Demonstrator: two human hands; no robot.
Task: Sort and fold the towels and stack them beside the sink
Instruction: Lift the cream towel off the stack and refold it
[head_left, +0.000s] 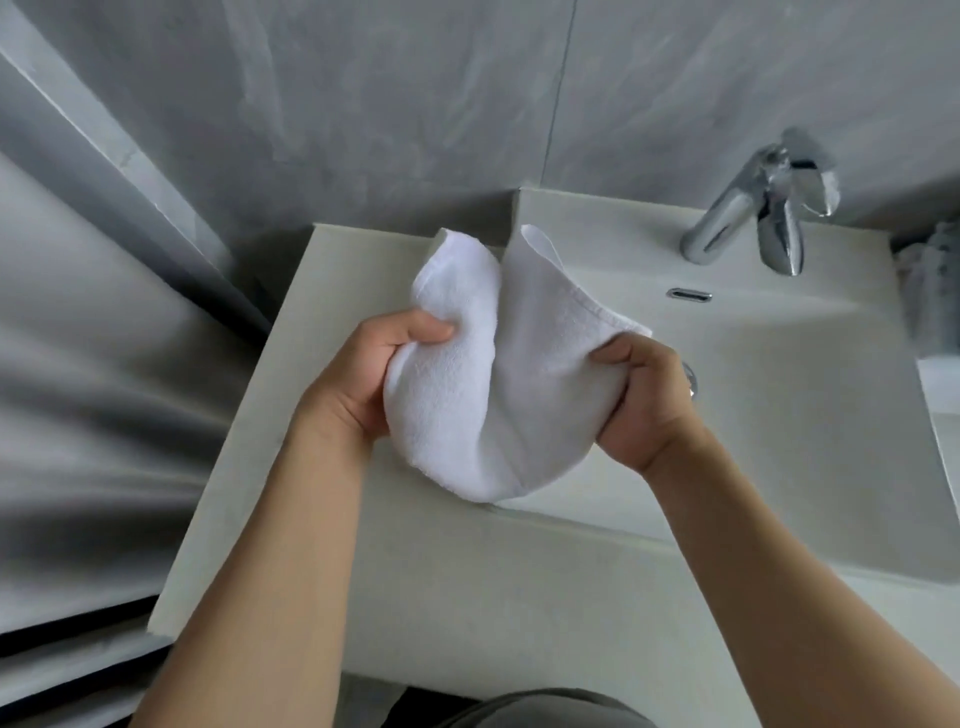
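A pale bench (467, 597) runs under both forearms, its flat part to the left of a sink (779, 415) sunk into the same surface. Grey marbled wall tiles (363, 104) rise behind it, and a grey curtain (78, 389) hangs at the left.

Both hands hold one white towel (483, 395) up over the bench's flat part and the sink's left edge. The left hand (358, 379) has its grip narrow, thumb and fingers curled and pinching the towel's left side. The right hand (644, 400) grips the right side in a closed fist. Between the two grips the towel sags in a rounded pouch, its lowest fold touching or just above the bench; I cannot tell which. Its long axis runs roughly left to right between the hands, and two loose corners point away toward the wall.

Farther back, a chrome tap (763, 213) stands at the sink's rear, spout toward the basin.
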